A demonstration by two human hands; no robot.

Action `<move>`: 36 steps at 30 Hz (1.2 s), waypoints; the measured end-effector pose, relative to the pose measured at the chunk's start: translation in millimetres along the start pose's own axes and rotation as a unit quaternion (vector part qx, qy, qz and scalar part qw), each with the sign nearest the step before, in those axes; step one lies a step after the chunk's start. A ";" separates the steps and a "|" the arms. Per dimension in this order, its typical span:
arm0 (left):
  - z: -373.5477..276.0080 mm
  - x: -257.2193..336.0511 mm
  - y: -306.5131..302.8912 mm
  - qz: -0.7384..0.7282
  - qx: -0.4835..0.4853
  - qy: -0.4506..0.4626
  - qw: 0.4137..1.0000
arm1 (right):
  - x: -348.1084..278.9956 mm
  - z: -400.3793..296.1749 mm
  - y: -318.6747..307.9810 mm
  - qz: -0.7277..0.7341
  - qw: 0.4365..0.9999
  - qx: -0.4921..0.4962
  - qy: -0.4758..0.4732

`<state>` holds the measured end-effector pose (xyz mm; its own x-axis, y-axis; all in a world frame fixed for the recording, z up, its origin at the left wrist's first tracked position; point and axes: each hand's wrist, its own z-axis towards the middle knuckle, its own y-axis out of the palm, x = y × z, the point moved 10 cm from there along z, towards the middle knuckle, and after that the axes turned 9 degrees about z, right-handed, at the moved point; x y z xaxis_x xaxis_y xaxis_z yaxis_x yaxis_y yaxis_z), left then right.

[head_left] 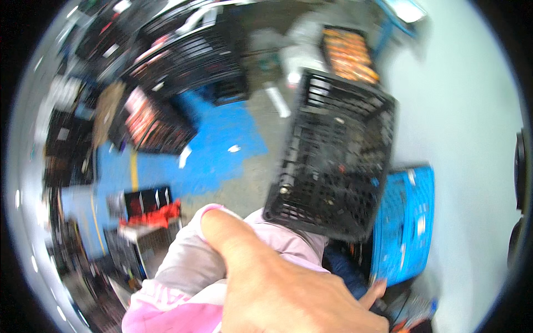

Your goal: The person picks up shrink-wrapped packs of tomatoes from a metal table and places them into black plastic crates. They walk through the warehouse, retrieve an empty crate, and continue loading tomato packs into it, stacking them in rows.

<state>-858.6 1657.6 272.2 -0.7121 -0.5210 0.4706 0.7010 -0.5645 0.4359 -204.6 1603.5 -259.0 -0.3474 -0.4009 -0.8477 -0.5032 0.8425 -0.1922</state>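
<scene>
Close to the camera, my left hand (287,287) spreads across the bottom of the view, back of the hand up. Its fingers run out of the picture, so whether they hold anything is hidden. A pale sleeve with a pink edge (187,254) surrounds its wrist. My right hand is out of view. Before my legs is a black plastic crate (366,237) with slotted walls and small scraps inside; what supports it is hidden. Right of it, a blue plastic crate (404,224) stands tilted near the pale wall. Motion blurs the picture.
Upper right, a crate of orange packets (349,54) sits by white plastic bags (304,54). Black crates (191,58) stand at upper left, one with reddish packets (145,120). A red cloth (154,214) lies on a cabinet. Another person's limb (374,291) appears lower right.
</scene>
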 end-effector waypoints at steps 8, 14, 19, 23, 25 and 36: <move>1.2 -8.3 25.1 0.124 -0.021 -0.141 0.982 | -2.4 39.4 172.6 -0.169 0.970 -0.171 -0.022; 13.1 -41.8 49.7 0.153 -0.040 -0.156 0.975 | -1.5 49.7 267.3 -0.211 0.937 -0.276 -0.024; -0.7 -84.6 63.0 0.184 -0.126 -0.244 0.944 | 3.9 60.9 306.1 -0.239 0.915 -0.324 -0.022; 2.4 -90.6 81.3 0.145 -0.028 -0.161 0.976 | 11.9 65.5 326.2 -0.274 0.891 -0.361 -0.023; 0.9 -92.9 87.9 0.161 -0.037 -0.158 0.974 | 13.6 68.1 331.5 -0.285 0.883 -0.374 -0.021; -69.6 -175.1 8.8 0.143 0.119 -0.349 0.918 | 17.1 146.2 118.5 -0.192 0.959 -0.209 0.020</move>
<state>-730.5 1699.3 140.2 -0.3576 -0.0410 0.9330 0.9030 -0.2699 0.3342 -154.5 1749.0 -368.6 -0.0985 -0.6737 -0.7324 -0.8703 0.4152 -0.2648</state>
